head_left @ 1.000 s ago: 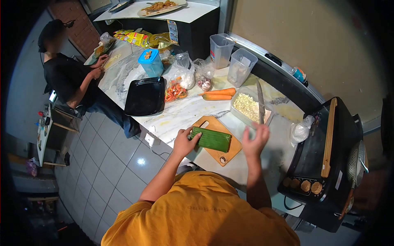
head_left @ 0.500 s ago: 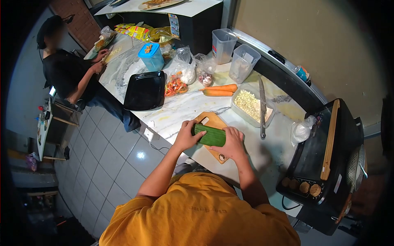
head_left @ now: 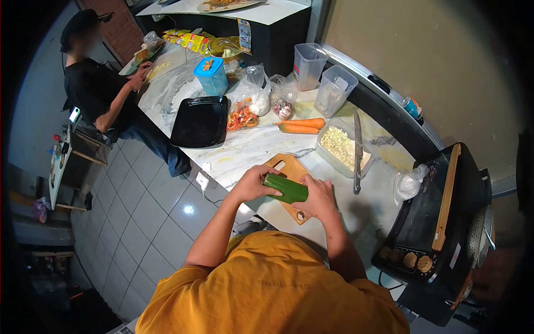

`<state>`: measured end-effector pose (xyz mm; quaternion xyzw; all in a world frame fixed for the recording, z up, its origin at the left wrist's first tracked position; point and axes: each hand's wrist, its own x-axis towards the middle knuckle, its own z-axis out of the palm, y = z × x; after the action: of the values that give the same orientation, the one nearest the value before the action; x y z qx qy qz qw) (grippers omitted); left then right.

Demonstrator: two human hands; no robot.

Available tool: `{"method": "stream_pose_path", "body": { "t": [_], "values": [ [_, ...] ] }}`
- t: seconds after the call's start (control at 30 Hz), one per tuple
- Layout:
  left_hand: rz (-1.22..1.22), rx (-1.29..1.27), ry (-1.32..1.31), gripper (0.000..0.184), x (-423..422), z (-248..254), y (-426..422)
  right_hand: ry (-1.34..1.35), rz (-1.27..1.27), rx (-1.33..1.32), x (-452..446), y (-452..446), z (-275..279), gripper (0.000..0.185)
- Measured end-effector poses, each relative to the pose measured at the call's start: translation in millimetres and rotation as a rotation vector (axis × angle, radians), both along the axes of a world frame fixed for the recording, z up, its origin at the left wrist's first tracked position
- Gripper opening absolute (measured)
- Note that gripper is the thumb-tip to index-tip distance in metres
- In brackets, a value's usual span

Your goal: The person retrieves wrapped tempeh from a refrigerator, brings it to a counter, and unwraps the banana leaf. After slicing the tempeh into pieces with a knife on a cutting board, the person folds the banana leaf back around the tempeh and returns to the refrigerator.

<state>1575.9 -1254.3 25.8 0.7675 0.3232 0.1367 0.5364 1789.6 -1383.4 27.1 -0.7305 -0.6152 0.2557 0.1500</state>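
A green leaf-wrapped bundle (head_left: 286, 188) is held over the wooden cutting board (head_left: 289, 161). My left hand (head_left: 253, 183) grips its left end, and my right hand (head_left: 318, 199) is wrapped round its right end. Behind the board lie two orange carrots (head_left: 300, 126). To their right stands a clear container of pale diced pieces (head_left: 337, 146), with a knife (head_left: 357, 150) resting across its right side, handle toward me.
At the back left a person (head_left: 100, 83) works at the counter. Near them are a black tray (head_left: 200, 123) and a blue-lidded container (head_left: 211, 78). Bagged red pieces (head_left: 242, 117) and two clear tubs (head_left: 335, 92) stand behind. A black oven (head_left: 420, 222) is at right.
My right hand has come in from beside the knife and taken hold of the bundle's right end. The bundle has tilted and looks rolled in both hands.
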Motion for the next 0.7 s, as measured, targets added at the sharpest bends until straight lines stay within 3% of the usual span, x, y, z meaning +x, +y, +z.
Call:
{"method": "stream_pose_path", "body": {
  "t": [0.03,0.1,0.2,0.37,0.47,0.7],
  "values": [
    [0.001,0.003,-0.001,0.057,1.4,-1.0,0.1,-0.001,0.001,0.003,1.0,0.3,-2.9,0.075],
    [0.009,0.419,-0.145,0.055,3.9,-5.8,0.6,-0.17,0.034,0.314,1.3,0.2,-10.0,0.062],
    [0.027,0.601,-0.163,0.053,3.5,-12.9,-3.7,-0.275,-0.014,0.51,-5.0,-0.8,-12.6,0.061],
    [-0.002,0.655,-0.11,0.054,-4.8,-32.1,-19.7,-0.218,0.012,0.425,-18.8,-17.2,-12.9,0.065],
    [-0.07,0.737,0.006,0.066,-6.9,-31.9,-30.4,-0.156,0.045,0.38,-25.8,-21.7,-11.1,0.066],
    [-0.106,0.692,0.017,0.066,-7.0,-32.6,-32.5,-0.089,0.052,0.347,-20.6,-22.4,-22.6,0.075]
  ]
}}
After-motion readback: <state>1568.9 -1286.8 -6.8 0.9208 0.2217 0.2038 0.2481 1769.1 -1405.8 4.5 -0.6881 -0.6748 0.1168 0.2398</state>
